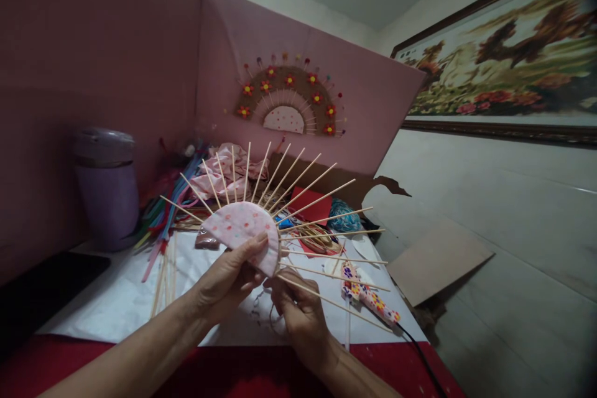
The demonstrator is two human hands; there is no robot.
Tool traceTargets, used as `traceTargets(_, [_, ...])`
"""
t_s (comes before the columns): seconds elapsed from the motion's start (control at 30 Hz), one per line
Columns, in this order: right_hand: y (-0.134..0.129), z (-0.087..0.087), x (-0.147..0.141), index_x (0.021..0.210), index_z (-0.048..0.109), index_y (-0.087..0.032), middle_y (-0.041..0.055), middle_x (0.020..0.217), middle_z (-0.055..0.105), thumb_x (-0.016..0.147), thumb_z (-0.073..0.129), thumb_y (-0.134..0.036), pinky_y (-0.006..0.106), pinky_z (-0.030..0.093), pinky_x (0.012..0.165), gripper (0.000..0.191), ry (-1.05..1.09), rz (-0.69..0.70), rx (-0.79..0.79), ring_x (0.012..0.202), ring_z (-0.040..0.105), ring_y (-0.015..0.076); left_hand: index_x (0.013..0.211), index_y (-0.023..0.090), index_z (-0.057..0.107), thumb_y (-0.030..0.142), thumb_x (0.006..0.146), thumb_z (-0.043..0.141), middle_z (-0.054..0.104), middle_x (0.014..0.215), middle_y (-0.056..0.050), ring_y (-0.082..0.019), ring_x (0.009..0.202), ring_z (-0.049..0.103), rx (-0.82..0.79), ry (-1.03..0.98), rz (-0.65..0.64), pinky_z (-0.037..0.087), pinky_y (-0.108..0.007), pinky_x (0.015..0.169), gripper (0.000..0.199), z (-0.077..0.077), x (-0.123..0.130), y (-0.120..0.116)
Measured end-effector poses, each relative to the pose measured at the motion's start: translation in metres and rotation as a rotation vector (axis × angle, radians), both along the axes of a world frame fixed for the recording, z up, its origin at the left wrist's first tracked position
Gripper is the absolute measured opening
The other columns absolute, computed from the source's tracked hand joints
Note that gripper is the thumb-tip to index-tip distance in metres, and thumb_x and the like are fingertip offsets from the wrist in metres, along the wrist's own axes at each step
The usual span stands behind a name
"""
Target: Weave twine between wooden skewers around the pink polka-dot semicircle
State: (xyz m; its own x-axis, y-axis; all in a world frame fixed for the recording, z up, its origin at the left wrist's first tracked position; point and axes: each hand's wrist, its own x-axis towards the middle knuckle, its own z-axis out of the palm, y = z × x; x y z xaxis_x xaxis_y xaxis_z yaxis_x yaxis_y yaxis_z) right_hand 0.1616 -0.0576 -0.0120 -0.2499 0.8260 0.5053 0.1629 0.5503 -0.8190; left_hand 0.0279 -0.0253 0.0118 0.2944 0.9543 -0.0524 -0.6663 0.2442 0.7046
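Note:
A half-round piece covered in pale pink dotted cloth (237, 224) is held up over the table, with several thin wooden sticks (305, 189) fanning out from its curved edge. My left hand (237, 267) grips its lower part, the thumb on the cloth face and the fingers behind. Just right of that, my right hand (298, 305) is closed at the piece's lower right corner, below the lowest stick. Its fingertips pinch something thin, perhaps the dark cord (275, 318) that hangs in a loop beneath; the exact grip is hidden.
A flowered glue gun (373, 301) with a black cable lies at the right. Behind are blue yarn (344, 217), red paper (311, 204) and pink fabric (228, 165). A purple tumbler (107, 189) stands left, near pipe cleaners (163, 217). A flowered fan shape (289, 84) is on the pink board.

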Motion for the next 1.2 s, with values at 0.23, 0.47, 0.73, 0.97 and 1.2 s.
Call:
traceTargets(0.23, [0.003, -0.003, -0.003, 0.054, 0.043, -0.017, -0.0035, 0.055, 0.040, 0.084, 0.044, -0.025, 0.023, 0.031, 0.054, 0.031, 0.077, -0.107, 0.000, 0.054, 0.038, 0.0092, 0.075, 0.009, 0.066, 0.021, 0.071, 0.063, 0.063, 0.067, -0.004, -0.005, 0.048, 0.047, 0.070, 0.043, -0.066, 0.034, -0.015, 0.040, 0.013, 0.002, 0.000, -0.002])
traceTargets(0.47, [0.003, -0.007, -0.001, 0.069, 0.058, -0.016, -0.0051, 0.047, 0.043, 0.084, 0.045, -0.032, 0.022, 0.033, 0.050, 0.025, 0.077, -0.274, -0.095, 0.045, 0.040, 0.0086, 0.074, 0.013, 0.064, 0.021, 0.071, 0.062, 0.061, 0.070, -0.001, -0.009, 0.063, 0.052, 0.141, 0.065, -0.009, 0.041, -0.020, 0.058, 0.008, 0.002, 0.003, 0.000])
traceTargets(0.73, [-0.004, 0.001, -0.003, 0.082, 0.057, -0.017, -0.0038, 0.052, 0.050, 0.087, 0.039, -0.033, 0.021, 0.037, 0.053, 0.025, 0.008, -0.123, -0.155, 0.049, 0.046, 0.0088, 0.074, 0.012, 0.062, 0.022, 0.075, 0.058, 0.062, 0.072, -0.003, -0.012, 0.067, 0.055, 0.147, 0.022, -0.027, 0.045, -0.026, 0.065, 0.011, 0.005, 0.001, 0.001])
traceTargets(0.97, [-0.005, 0.002, -0.003, 0.084, 0.053, -0.018, -0.0035, 0.057, 0.050, 0.089, 0.036, -0.033, 0.020, 0.035, 0.052, 0.024, -0.035, -0.113, -0.156, 0.051, 0.044, 0.0084, 0.076, 0.012, 0.064, 0.018, 0.074, 0.059, 0.064, 0.072, -0.003, -0.012, 0.067, 0.058, 0.104, 0.042, 0.008, 0.049, -0.027, 0.068, 0.008, 0.006, 0.001, 0.002])
traceTargets(1.2, [-0.004, 0.007, 0.000, 0.083, 0.053, -0.017, -0.0043, 0.056, 0.048, 0.088, 0.035, -0.033, 0.021, 0.034, 0.053, 0.025, -0.056, -0.125, -0.133, 0.051, 0.043, 0.0085, 0.080, 0.012, 0.064, 0.017, 0.067, 0.066, 0.065, 0.076, -0.004, -0.016, 0.071, 0.060, 0.170, 0.126, 0.126, 0.051, -0.031, 0.066, 0.014, 0.004, 0.004, 0.002])
